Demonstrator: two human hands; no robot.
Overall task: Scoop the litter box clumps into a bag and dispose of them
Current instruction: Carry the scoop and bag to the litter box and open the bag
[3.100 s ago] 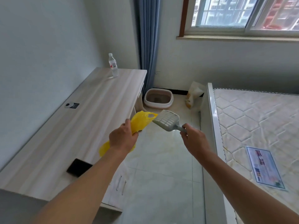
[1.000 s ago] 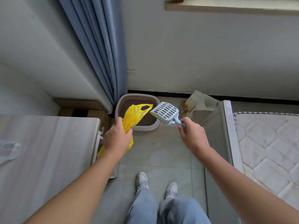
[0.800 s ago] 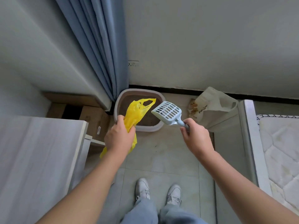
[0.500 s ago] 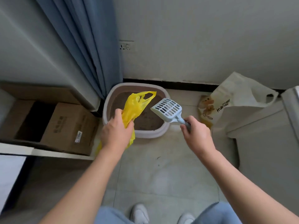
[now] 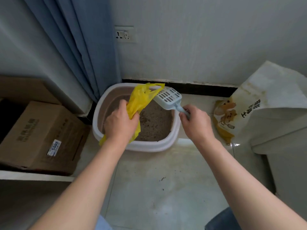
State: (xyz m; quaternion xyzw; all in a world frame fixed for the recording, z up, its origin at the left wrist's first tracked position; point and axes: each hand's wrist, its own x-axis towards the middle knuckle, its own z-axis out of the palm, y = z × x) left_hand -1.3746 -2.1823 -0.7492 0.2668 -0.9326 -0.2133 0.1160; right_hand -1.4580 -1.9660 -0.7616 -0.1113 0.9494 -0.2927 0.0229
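The left hand (image 5: 122, 125) is clamped on a bunched yellow bag (image 5: 140, 101), the right hand (image 5: 196, 125) on a scoop (image 5: 168, 97), above the litter box (image 5: 149, 146); the bag should be opened first.

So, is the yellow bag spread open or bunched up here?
Bunched up: the left hand grips the yellow bag crumpled in its fist above the litter box, mouth not spread; the right hand holds the scoop.

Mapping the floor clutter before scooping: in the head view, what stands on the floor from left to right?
Cardboard box → litter box → printed sack. The yellow bag and scoop overlap the litter box, so they are left out.
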